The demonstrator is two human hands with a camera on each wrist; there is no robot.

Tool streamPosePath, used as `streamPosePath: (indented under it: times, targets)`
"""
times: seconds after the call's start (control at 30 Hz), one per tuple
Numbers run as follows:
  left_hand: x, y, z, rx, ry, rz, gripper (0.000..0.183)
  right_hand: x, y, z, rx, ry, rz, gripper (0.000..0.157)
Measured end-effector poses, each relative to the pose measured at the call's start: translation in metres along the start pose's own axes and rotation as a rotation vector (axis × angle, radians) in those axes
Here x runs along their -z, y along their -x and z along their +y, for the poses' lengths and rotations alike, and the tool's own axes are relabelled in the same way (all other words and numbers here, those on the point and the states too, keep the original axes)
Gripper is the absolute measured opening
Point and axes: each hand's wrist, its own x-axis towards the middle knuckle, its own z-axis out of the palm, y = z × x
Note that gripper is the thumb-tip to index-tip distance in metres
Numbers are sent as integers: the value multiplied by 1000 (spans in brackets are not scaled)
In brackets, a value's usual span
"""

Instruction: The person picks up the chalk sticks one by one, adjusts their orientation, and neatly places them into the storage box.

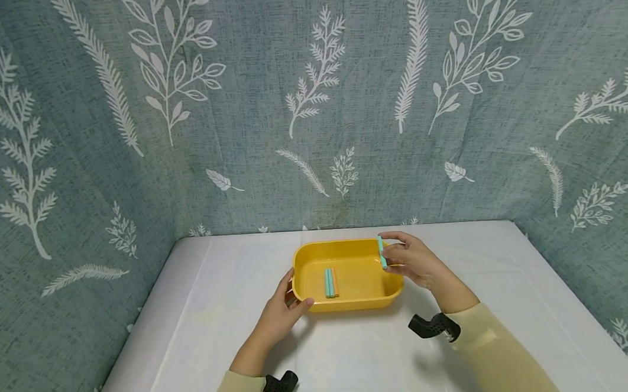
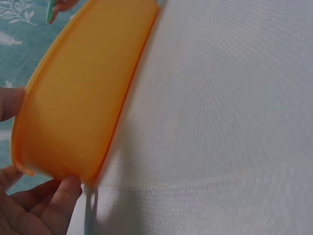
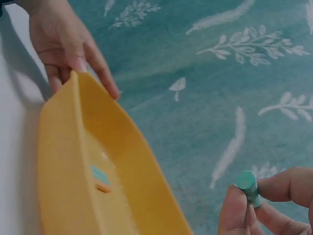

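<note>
A yellow plastic tub (image 1: pixel 352 305) with rounded corners stands on the white table. My left hand (image 1: pixel 279 317) grips its left end, thumb at the near corner and fingers around the outer wall. Over the tub's right end, my right hand (image 1: pixel 415 265) pinches a green chalk stick (image 1: pixel 383 253) between thumb and fingers. The round end of that chalk (image 3: pixel 246 180) faces the right wrist camera. Inside the tub, left of its middle, two green chalk sticks (image 1: pixel 329 283) lie side by side next to an orange one (image 1: pixel 335 282).
A white cloth (image 1: pixel 354 359) covers the table. Green-blue fabric (image 1: pixel 256 104) with white leaf prints hangs behind and at both sides. Each wrist wears a black camera mount, the left one (image 1: pixel 281 385) and the right one (image 1: pixel 433 326).
</note>
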Motion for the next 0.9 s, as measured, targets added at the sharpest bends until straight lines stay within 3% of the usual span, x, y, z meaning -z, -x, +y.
streamPosePath:
  times: [0.37, 0.9]
  targets:
    - [2, 3, 5, -3, 2, 0, 85, -26, -24, 15, -8, 55, -25, 52]
    - [2, 3, 4, -8, 22, -1, 85, -59, -50, 40, -101, 150, 24, 46]
